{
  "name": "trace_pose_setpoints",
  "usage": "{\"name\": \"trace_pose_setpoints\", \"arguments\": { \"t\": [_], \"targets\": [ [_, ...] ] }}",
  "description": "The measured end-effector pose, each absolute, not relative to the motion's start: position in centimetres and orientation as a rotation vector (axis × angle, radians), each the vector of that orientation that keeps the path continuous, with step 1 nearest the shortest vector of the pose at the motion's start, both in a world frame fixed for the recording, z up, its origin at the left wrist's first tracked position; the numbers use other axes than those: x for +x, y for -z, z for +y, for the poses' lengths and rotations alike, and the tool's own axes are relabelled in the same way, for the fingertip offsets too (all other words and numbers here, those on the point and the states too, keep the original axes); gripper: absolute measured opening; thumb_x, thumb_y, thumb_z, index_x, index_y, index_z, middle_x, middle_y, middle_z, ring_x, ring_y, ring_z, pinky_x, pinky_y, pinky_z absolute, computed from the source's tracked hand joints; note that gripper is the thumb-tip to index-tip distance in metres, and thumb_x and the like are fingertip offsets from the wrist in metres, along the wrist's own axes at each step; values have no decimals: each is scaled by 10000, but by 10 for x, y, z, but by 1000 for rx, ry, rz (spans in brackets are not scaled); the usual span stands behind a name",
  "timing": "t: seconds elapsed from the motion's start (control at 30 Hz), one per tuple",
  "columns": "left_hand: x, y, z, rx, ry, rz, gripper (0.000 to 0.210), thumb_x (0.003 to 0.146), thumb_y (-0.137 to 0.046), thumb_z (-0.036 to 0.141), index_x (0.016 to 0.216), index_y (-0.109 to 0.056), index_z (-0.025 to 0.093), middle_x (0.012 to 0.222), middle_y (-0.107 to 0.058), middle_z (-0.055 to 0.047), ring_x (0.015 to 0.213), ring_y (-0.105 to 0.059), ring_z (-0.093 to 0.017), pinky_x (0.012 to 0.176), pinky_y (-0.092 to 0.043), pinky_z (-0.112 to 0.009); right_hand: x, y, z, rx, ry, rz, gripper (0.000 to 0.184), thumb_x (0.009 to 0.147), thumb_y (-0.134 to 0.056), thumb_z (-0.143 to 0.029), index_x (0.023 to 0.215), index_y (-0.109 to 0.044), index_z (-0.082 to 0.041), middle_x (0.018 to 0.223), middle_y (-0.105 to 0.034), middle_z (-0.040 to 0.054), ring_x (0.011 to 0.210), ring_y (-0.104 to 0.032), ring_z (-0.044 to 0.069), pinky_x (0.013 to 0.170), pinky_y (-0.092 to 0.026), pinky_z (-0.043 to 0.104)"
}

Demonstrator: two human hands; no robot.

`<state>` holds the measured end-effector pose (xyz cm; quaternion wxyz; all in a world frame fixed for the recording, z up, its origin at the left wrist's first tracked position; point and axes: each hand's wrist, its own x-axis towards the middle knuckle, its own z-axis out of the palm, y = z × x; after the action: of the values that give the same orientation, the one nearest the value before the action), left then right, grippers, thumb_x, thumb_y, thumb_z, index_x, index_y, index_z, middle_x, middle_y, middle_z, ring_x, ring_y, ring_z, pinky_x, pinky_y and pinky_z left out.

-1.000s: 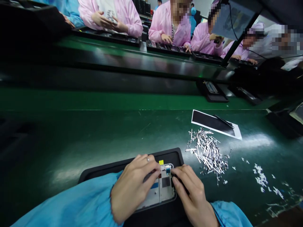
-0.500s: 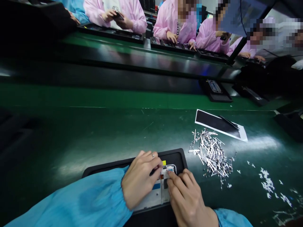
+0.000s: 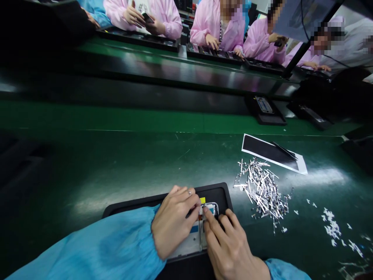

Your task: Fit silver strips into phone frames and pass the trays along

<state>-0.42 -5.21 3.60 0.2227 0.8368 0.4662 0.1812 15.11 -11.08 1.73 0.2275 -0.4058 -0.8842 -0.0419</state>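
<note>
An opened phone housing (image 3: 194, 242) with silver metal, blue patches and a yellow tab (image 3: 202, 200) lies in a black tray (image 3: 136, 203). My left hand (image 3: 176, 217), a ring on one finger, reaches over the housing's upper left; its fingers are curled together and the tips are hidden, so what they pinch cannot be made out. From the right, my right hand (image 3: 229, 241) rests by the housing. Its index finger is stretched out, the tip touching the housing's top end, while the other fingers are spread and partly bent. The right thumb is hidden.
A pile of thin metallic strips (image 3: 264, 190) lies right of the tray. Beyond it, tweezers (image 3: 285, 151) rest on a white-edged black sheet (image 3: 262, 149). White scraps (image 3: 331, 225) are scattered farther right. Another tray (image 3: 269, 114) stands behind; co-workers in pink (image 3: 217, 23) sit across.
My right index fingertip has shifted slightly left and up on the phone housing. My left hand keeps its curled pose. The whole view has moved a little.
</note>
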Motion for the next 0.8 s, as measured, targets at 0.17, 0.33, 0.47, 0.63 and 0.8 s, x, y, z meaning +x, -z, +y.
{"name": "trace_pose_setpoints", "arguments": {
  "t": [0.17, 0.33, 0.47, 0.63, 0.8],
  "targets": [
    [-3, -34, -54, 2310, -536, 1287, 279, 823, -324, 130, 625, -518, 155, 635, -516, -24, 611, -444, -159, 609, -320, -319, 150, -18, -110, -1098, 196, -2428, 341, 741, -292, -57, 906, -591, -55, 1060, -571, 147, 776, -476, 229, 802, -323, 404],
    [-2, -33, -55, 2341, -566, 1279, 286, 824, -312, 132, 626, -517, 160, 644, -524, -24, 614, -456, -159, 613, -327, -318, 151, -18, -110, -1100, 217, -2430, 333, 731, -305, -54, 894, -595, -64, 1049, -577, 152, 774, -483, 233, 796, -329, 410],
    [-3, -33, -56, 2334, -604, 1277, 277, 824, -323, 129, 633, -522, 162, 645, -524, -22, 620, -460, -161, 615, -329, -317, 151, -17, -111, -1102, 211, -2428, 335, 741, -290, -58, 874, -598, -68, 1033, -585, 149, 760, -485, 225, 784, -334, 403],
    [-3, -33, -57, 2280, -668, 1249, 298, 840, -306, 123, 649, -533, 163, 639, -516, -13, 620, -447, -152, 621, -325, -316, 151, -15, -112, -1118, 210, -2449, 335, 759, -281, -70, 884, -592, -76, 1053, -577, 143, 755, -483, 220, 789, -332, 404],
    [-4, -33, -58, 2261, -705, 1237, 299, 843, -305, 136, 652, -534, 160, 636, -511, -12, 617, -449, -152, 620, -333, -313, 151, -16, -111, -1100, 205, -2435, 338, 773, -269, -66, 874, -591, -71, 1049, -578, 150, 765, -490, 220, 796, -331, 396]
  ]
}}
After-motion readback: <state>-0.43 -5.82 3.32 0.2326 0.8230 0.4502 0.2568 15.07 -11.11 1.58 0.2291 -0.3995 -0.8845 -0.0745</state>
